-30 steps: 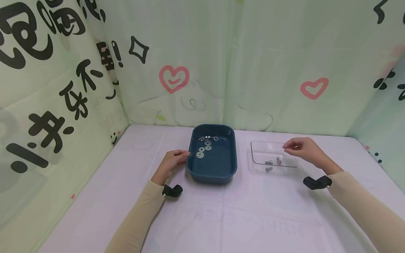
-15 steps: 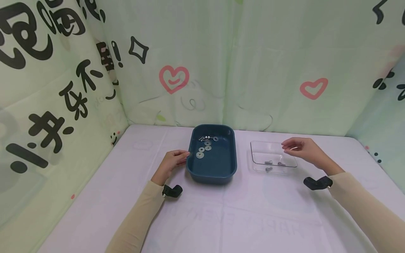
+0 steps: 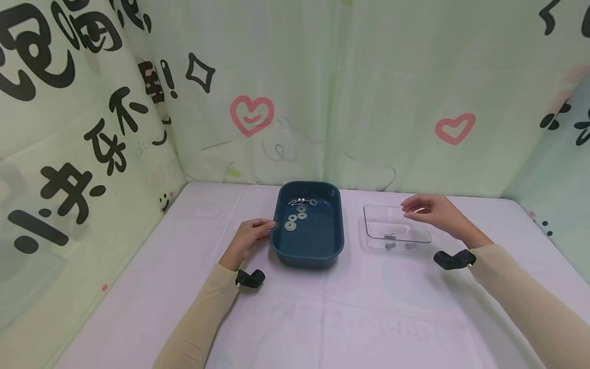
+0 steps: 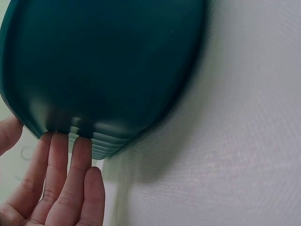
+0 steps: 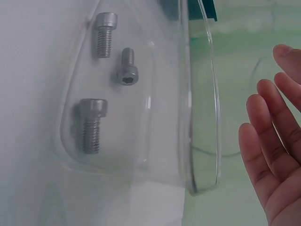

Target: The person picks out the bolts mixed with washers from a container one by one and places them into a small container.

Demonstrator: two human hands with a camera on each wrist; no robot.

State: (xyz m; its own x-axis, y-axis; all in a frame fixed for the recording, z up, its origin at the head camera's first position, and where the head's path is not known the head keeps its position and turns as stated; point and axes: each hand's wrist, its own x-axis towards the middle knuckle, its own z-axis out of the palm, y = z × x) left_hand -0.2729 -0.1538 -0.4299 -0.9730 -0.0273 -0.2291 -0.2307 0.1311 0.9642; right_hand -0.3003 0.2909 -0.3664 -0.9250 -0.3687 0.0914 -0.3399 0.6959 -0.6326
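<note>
Blue tray [image 3: 306,260] on table [image 3: 276,318]; its left rim is pinched by the left hand [image 3: 249,237], fingers laid nearly straight against the outer wall. Washers [image 3: 290,225] and slim metal pieces [image 3: 297,202] are held inside. Right hand [image 3: 429,210] is poised by the clear tray [image 3: 375,227], fingers loosely parted, nothing gripped. Three bolts [image 5: 91,126] are contained there.

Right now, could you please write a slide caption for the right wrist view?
Three silver bolts lie inside a clear tray, with the right hand near its rim.
</note>
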